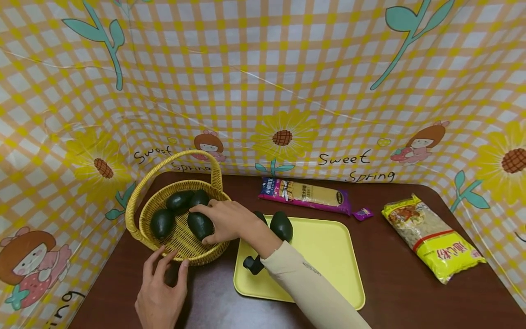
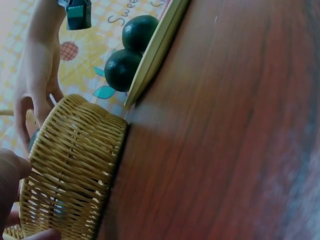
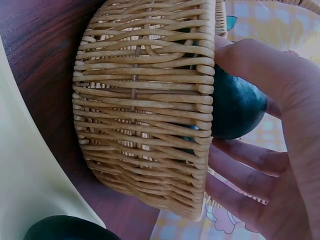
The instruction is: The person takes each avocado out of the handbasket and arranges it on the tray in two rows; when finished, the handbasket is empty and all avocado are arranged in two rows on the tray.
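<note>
My right hand [image 1: 223,221] reaches into the right side of a yellow wicker basket [image 1: 201,260]. Its thumb and fingers grip a dark green avocado [image 3: 237,107] just inside the rim. Several more avocados, among them one at the left [image 1: 162,224] and one at the back [image 1: 180,202], lie in the basket. My left hand [image 1: 160,288] is at the basket's near side, fingers loosely bent and spread, with the fingertips at the rim. In the left wrist view its thumb [image 2: 14,166] touches the woven edge.
A yellow tray [image 1: 324,256] stands right of the basket, holding two avocados [image 1: 281,226] at its back left, one partly behind my right arm. Behind it lies a purple noodle packet [image 1: 308,196] beside a small purple sachet [image 1: 363,214]. A yellow food bag [image 1: 433,237] lies far right.
</note>
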Demonstrator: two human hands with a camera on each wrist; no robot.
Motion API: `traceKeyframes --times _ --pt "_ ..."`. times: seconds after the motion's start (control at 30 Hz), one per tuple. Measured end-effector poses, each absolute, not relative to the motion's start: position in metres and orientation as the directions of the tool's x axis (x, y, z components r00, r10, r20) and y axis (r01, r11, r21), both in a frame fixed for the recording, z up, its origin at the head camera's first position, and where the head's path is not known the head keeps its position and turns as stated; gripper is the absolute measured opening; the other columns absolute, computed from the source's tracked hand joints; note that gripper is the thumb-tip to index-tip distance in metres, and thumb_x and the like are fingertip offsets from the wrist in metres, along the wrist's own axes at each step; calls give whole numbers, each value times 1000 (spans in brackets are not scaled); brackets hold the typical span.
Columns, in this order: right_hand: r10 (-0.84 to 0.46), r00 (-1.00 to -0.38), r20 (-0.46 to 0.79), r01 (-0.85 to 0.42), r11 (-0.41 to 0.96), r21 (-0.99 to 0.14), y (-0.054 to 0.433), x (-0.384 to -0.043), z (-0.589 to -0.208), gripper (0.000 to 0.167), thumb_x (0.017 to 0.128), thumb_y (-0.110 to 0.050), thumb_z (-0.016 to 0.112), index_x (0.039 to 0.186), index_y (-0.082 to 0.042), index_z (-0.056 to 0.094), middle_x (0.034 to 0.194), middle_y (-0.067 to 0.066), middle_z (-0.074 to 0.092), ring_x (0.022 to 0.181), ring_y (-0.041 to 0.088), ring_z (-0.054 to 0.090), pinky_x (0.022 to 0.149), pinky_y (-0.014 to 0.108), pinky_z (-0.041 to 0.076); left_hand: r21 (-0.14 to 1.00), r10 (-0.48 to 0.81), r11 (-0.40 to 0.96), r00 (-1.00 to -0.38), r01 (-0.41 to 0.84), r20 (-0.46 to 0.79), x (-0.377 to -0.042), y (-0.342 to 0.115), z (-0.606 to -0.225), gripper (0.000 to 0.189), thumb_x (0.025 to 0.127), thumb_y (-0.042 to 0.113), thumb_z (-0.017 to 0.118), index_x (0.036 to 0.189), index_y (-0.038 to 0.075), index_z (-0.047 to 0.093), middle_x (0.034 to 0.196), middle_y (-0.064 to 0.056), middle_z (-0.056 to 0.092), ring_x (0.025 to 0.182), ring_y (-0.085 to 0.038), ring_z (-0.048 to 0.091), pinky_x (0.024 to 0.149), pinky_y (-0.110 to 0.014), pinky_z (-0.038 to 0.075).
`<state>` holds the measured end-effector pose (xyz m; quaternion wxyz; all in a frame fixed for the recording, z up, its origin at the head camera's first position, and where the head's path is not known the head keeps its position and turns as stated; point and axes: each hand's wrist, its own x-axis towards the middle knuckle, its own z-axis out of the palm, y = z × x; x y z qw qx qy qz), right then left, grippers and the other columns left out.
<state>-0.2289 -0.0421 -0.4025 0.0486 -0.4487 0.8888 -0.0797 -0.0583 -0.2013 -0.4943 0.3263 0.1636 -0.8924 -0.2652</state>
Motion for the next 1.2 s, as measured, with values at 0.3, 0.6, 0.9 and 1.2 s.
traceKeyframes --times 0.3,0.6,0.9,1.2 --pt "-790 -610 60 -783 589 -200 -28 -224 -403 86 91 -59 83 164 -33 45 137 11 67 90 22 73 79 36 61 582 -473 803 -735 -133 485 -57 -201 -494 33 94 33 87 120 13 81 142 -6 65 86 -31 78 50 -50 53" --pt "-764 -637 104 -757 594 -272 -10 -221 -402 85 90 -55 85 163 -32 47 142 13 65 94 24 74 77 40 61 583 -471 803 -730 -123 495 -57 -201 -495 34 92 31 88 119 12 81 142 -7 65 86 -31 78 50 -49 53" --pt "-737 -663 131 -733 602 -318 7 -219 -402 84 91 -56 85 163 -31 48 141 12 64 86 20 70 73 38 59 583 -476 801 -731 -132 489 -57 -201 -493 34 93 32 87 120 12 80 142 -8 65 86 -32 77 50 -49 53" --pt "-708 -687 163 -714 619 -327 24 -213 -404 85 90 -54 85 163 -30 48 138 11 66 80 17 66 69 35 55 588 -481 797 -733 -137 482 -57 -200 -494 34 93 33 87 120 13 81 142 -7 65 86 -32 78 49 -49 52"
